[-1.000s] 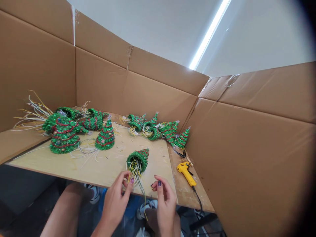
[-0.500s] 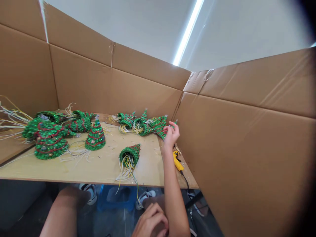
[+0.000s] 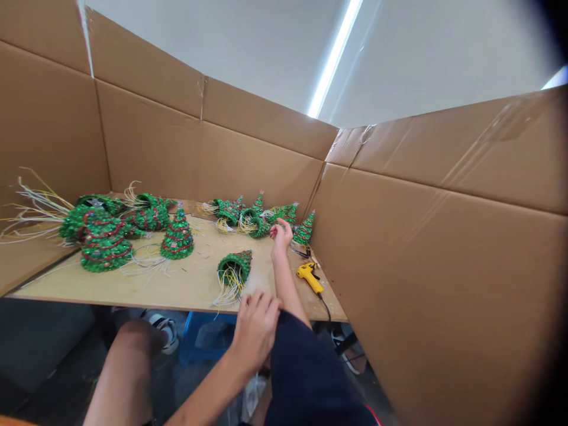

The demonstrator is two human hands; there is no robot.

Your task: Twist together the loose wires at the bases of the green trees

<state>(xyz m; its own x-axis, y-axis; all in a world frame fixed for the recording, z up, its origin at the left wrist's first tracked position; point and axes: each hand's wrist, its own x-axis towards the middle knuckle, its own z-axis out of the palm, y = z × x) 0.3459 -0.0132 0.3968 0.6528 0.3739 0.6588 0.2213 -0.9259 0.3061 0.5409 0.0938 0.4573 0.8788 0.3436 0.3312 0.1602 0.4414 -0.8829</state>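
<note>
My left hand [image 3: 256,322] reaches across in front of the table, its fingers curled at the edge of my dark right sleeve [image 3: 306,373]. What lies under the fingertips is hidden. My right hand [image 3: 281,235] is raised above the table with its fingers loosely bent and nothing visible in them. Behind it stands a group of small green tinsel Christmas trees [image 3: 257,225], partly covered by the fingers. Nearest to both hands, a tinsel tree [image 3: 237,265] lies on its side, its hollow base facing me and white and yellow wires spilling out.
A yellow glue gun [image 3: 310,277] with a black cord lies at the table's right side. One upright tree [image 3: 305,229] stands in the right corner. More trees [image 3: 106,242] with loose wires crowd the left. Cardboard walls [image 3: 261,160] enclose the table [image 3: 177,290]. A blue bin [image 3: 206,337] is below.
My right hand has drawn back and left, uncovering the corner tree. My left hand has come up to the right sleeve, which now shows. The view has shifted slightly.
</note>
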